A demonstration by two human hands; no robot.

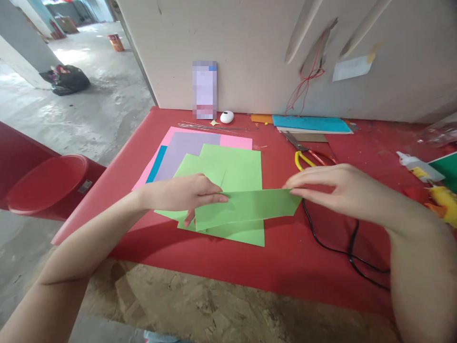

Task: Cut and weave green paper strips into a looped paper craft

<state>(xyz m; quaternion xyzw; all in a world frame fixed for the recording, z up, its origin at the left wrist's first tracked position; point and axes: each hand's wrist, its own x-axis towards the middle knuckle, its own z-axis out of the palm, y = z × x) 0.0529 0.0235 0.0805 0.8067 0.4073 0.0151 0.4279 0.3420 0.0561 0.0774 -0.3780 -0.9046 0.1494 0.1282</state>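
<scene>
- Green strip (250, 207): a long piece, its right end cut at a slant, held above two overlapping green sheets (235, 164) near the middle of the tabletop (285, 271).
- Left hand (189, 193): closed on the strip's left part, the thumb lying along its upper edge and another fingertip showing below, beside the strip's left end.
- Right hand (328, 183): pinching the upper right corner of the strip between thumb and fingers.
- Beneath and behind the green sheets: a purple sheet (189, 145), a narrow blue piece (156, 164) and a pink sheet (237, 141), overlapping one another.
- Beyond the right hand: scissors (310, 151) with one yellow and one red handle; a black cable (332, 247) loops on the near side of the wrist.
- Along the back: a phone (204, 90) upright against the wall (246, 52), its screen blurred; a white rounded object (227, 116) just beside it; thin rods (214, 127) in front; bright blue material (310, 124) farther right.
- Right edge: a white bottle (416, 166) lying on its side, near a yellow object (444, 202) partly out of view.
</scene>
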